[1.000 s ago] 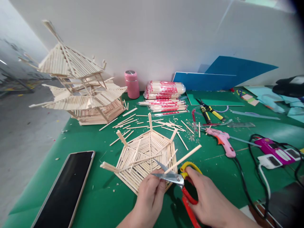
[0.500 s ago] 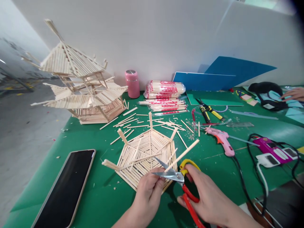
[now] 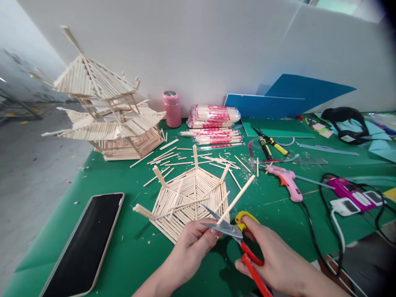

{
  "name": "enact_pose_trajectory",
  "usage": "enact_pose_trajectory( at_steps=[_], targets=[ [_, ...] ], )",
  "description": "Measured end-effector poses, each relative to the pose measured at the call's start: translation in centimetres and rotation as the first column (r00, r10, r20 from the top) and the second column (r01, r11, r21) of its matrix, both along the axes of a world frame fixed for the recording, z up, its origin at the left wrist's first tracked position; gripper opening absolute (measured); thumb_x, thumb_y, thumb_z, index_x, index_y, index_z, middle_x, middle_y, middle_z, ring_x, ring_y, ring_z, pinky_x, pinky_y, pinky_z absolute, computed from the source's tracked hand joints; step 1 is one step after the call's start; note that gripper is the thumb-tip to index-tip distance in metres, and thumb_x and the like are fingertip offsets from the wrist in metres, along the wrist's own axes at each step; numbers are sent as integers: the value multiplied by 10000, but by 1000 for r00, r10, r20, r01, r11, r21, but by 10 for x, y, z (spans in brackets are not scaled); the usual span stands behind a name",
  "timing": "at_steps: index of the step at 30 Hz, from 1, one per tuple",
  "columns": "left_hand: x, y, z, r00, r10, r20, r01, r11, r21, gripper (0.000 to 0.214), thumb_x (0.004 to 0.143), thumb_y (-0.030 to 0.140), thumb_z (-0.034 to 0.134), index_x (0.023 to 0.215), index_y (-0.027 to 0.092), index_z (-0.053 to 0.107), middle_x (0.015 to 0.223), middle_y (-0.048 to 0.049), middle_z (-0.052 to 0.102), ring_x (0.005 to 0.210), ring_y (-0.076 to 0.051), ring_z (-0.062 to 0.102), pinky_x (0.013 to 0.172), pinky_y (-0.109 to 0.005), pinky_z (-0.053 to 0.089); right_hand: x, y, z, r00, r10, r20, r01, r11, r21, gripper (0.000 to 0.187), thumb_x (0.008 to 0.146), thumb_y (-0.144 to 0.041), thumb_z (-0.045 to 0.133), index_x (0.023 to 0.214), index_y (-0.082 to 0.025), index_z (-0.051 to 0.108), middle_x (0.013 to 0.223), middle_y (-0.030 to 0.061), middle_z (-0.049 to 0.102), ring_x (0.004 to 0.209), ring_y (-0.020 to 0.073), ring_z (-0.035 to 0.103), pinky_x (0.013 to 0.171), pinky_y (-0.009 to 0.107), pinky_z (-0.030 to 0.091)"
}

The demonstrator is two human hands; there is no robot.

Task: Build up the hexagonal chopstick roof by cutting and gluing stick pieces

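Observation:
Between the thumb and fingers of my left hand [image 3: 196, 243] is the lower end of a pale wooden chopstick [image 3: 237, 198], which slants up to the right. My right hand [image 3: 272, 251] grips scissors [image 3: 230, 231] with red and yellow handles. Their blades are parted, with the chopstick lying between them close to my left fingertips. Just beyond my hands a polygonal stick base [image 3: 182, 206] lies flat, with short posts standing at its corners and a few loose sticks across it. My left hand hides part of its near edge.
A stick pagoda model [image 3: 108, 111] stands at back left, a phone [image 3: 85, 243] at front left. Cut sticks [image 3: 167, 159], packaged chopsticks [image 3: 213, 117] and a pink flask [image 3: 172, 109] lie behind. Right are pliers [image 3: 267, 144], a pink glue gun [image 3: 286, 179] and a corded power strip [image 3: 352, 194].
My hands, the scissors and the chopstick have shifted slightly right and down, with the chopstick still between the parted blades. Another person's hand at the far right has left the view.

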State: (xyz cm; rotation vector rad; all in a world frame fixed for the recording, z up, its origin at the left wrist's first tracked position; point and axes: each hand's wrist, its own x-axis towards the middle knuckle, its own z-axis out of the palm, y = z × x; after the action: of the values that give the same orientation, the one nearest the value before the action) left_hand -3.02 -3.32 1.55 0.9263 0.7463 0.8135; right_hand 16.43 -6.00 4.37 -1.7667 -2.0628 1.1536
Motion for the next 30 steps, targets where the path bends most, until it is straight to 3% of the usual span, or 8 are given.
enact_pose_trajectory(
  at_steps=[3,5,8,12,17,22,27,30],
  targets=[
    [-1,0,-4,999,-44,7,44,998,-43,242,786,350,526,745,125,603,527,56,351,449,-45,222,404,-167,163,-1,1,2,999,-8,-50,5,998,-55,332,671,-357,610,933,-202,478,816,25,601,686,151,559,639,235,426],
    [1,1,-5,999,-37,-19,37,999,-23,255,793,358,511,759,123,605,539,49,373,462,-50,246,421,-167,193,-2,3,3,997,-17,-71,13,998,-65,301,668,-345,614,897,-208,475,821,20,602,699,149,561,647,229,426],
    [6,0,-4,988,61,-142,-49,994,93,264,805,353,485,775,127,618,615,11,473,533,-77,354,495,-179,297,-4,5,2,999,-39,-37,38,999,-37,288,662,-342,615,870,-206,470,841,33,596,727,166,562,649,240,421],
    [8,-4,-3,919,235,-315,-134,941,311,222,814,271,465,745,133,624,610,2,513,539,-96,405,514,-188,339,-6,6,-2,999,-44,27,44,999,0,310,652,-356,614,868,-202,454,822,38,575,717,176,543,610,251,411],
    [4,-4,-1,914,226,-336,-60,897,438,229,830,203,433,792,160,655,651,-7,566,563,-102,458,542,-181,362,-8,6,-1,999,-24,24,24,1000,-4,338,625,-323,624,852,-188,413,879,65,565,768,185,531,605,243,407],
    [3,-3,5,961,140,-238,-44,928,369,234,843,231,435,862,211,668,729,-11,597,663,-115,489,641,-188,379,-8,5,3,1000,-8,15,9,999,-48,359,611,-328,626,863,-189,410,816,43,566,710,171,527,612,249,417],
    [3,-5,2,989,59,-132,-37,986,165,233,821,315,477,763,173,652,565,32,428,515,-75,344,494,-166,314,-5,1,6,1000,-5,-27,4,999,-47,299,625,-289,610,840,-200,423,808,31,576,695,153,539,640,232,429],
    [4,-7,0,987,52,-155,-27,987,160,253,823,321,467,748,157,645,560,28,422,513,-78,363,489,-171,324,-5,0,5,999,-7,-52,5,999,-47,257,631,-262,603,805,-202,424,801,29,584,683,145,551,615,212,429]
  ],
)
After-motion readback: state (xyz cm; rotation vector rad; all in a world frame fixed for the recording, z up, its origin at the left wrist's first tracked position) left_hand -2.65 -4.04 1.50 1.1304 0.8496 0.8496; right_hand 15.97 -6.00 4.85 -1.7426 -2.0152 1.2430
